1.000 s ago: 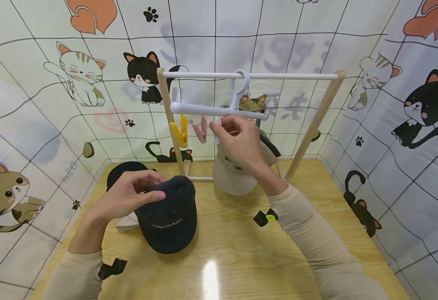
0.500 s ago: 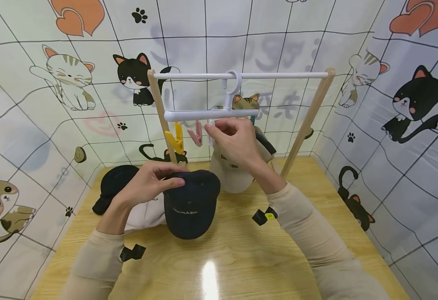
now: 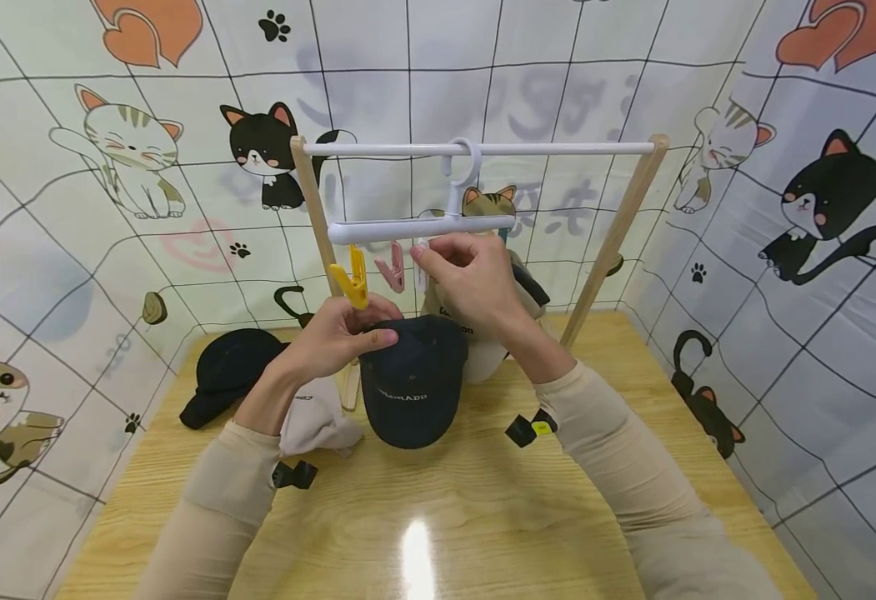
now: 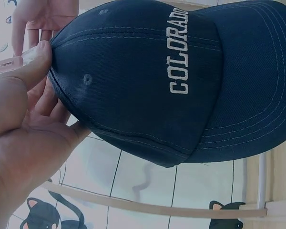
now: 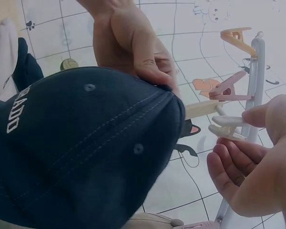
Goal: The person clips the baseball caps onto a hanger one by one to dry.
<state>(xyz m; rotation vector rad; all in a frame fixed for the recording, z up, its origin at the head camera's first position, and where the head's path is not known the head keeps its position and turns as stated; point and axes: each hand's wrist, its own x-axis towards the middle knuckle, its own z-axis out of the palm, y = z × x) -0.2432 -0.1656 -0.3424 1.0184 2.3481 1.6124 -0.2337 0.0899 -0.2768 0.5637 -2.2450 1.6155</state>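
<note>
My left hand (image 3: 336, 337) pinches a navy baseball cap (image 3: 415, 375) at the end of its crown away from the brim. The cap hangs brim down, its COLORADO lettering showing in the left wrist view. Just right of it, my right hand (image 3: 478, 283) pinches a white clothes peg (image 5: 226, 126) between thumb and fingers. That peg hangs under a white hanger (image 3: 415, 227), beside a pink peg (image 3: 395, 268) and a yellow peg (image 3: 352, 279). The cap's held end is below the pegs and apart from the white one.
The hanger hooks over the white rail (image 3: 573, 149) of a wooden-legged rack. A beige cap (image 3: 492, 360) hangs behind my right hand. A black cap (image 3: 231, 371) and a pale cap (image 3: 317, 421) lie on the wooden table (image 3: 377, 533) at left.
My left hand has carried the navy cap right and up, toward the pegs. The hanger swung level and steadied. My right hand keeps its pinch on the white peg.
</note>
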